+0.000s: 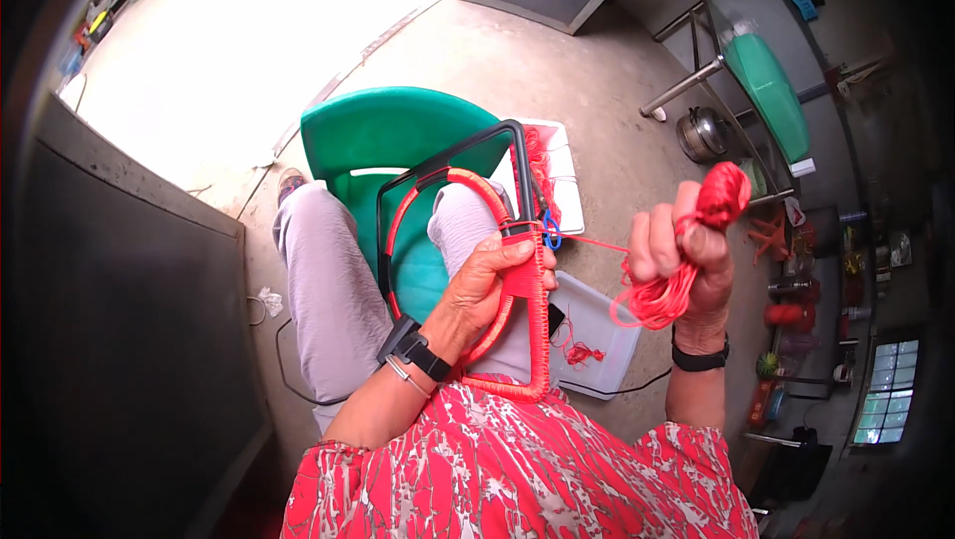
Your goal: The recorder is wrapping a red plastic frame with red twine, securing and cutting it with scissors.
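My left hand (481,290) is closed round a black frame (453,156) that rests over my lap. The frame is rectangular with a ring inside it. Red cord is wound tightly along its right side and near end; orange-red wrapping covers much of the ring. To the right, my right hand (686,256) is raised, its fingers curled round a bundle of red cord (662,295) with a thick knot of cord at the top. A single taut strand runs from this bundle to the frame's right side, just beyond my left fingers.
A green plastic chair (398,121) stands before my knees. Beside it are a white box (565,156) of red cord, blue-handled scissors (550,229) and a translucent tray (612,330) with cord scraps. A metal pot (702,134) sits by a rack at right. A dark panel (139,290) borders the left.
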The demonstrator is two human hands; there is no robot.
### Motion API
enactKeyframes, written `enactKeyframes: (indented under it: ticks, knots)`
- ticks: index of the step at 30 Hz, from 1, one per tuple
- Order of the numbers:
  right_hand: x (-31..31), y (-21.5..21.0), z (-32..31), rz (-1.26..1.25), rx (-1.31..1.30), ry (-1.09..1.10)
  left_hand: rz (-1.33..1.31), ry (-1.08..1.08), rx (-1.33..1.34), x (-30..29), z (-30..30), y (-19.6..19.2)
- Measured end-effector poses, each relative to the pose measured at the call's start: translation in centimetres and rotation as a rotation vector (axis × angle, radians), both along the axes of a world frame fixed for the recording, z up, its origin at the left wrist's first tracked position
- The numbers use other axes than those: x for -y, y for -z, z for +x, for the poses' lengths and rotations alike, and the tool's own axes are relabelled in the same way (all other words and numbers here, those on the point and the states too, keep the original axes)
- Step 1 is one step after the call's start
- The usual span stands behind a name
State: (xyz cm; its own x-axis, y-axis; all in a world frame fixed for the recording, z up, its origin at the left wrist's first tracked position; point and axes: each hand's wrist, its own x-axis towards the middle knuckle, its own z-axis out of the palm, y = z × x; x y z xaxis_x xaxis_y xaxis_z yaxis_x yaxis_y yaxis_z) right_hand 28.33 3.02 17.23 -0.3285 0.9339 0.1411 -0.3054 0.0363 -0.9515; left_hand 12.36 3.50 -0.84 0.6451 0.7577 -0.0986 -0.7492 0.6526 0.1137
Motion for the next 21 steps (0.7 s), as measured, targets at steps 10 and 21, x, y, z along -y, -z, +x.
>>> enactKeyframes:
  ticks: [10,21]
  knots:
    - [-0.7,-0.3,-6.2,-0.231,-0.248,-0.202,0.067,-0.069,-0.053,0.1,0.3,0.3]
    - [0.9,1.7,-11.0,-0.514,-0.171,-0.277,-0.328,-0.02,0.177,2.2,-0.8,1.2]
